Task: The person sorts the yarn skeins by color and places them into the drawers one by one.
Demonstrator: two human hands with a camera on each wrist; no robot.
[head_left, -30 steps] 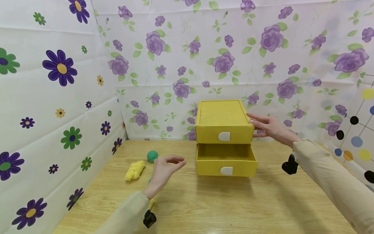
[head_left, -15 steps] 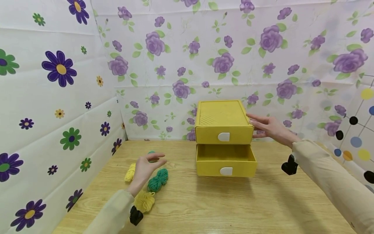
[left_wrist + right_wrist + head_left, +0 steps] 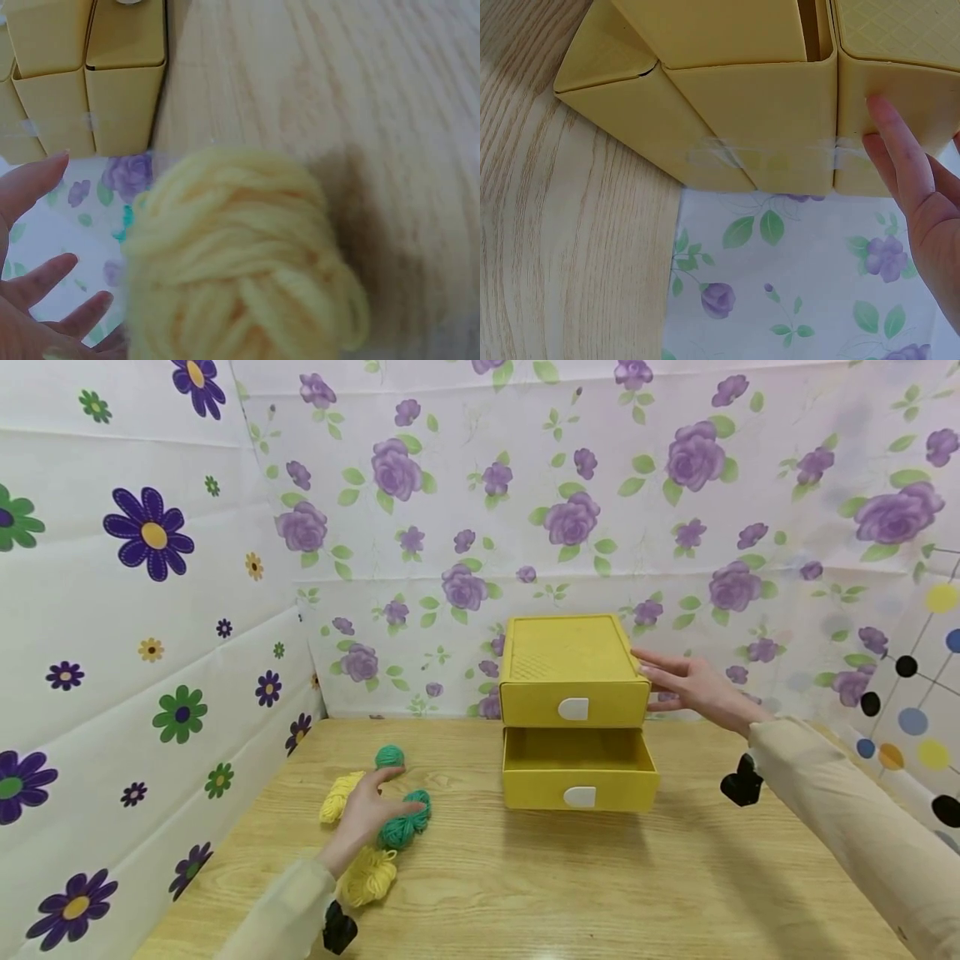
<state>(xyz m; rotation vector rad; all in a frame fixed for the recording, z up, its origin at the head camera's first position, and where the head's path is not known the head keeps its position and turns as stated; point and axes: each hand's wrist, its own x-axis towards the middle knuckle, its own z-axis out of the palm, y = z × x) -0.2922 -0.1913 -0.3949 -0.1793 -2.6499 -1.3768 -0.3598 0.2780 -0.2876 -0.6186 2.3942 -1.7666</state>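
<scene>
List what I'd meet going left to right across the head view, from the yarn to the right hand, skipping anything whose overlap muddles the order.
Elongated yellow yarn skein → round green yarn ball → boxy yellow drawer cabinet → right hand.

The wood-grain counter (image 3: pixel 540 893) bears a boxy yellow plastic cabinet (image 3: pixel 536 703) at one o'clock, two green yarn bundles (image 3: pixel 397 833) and two yellow yarn skeins (image 3: pixel 368 878) near nine.
</scene>
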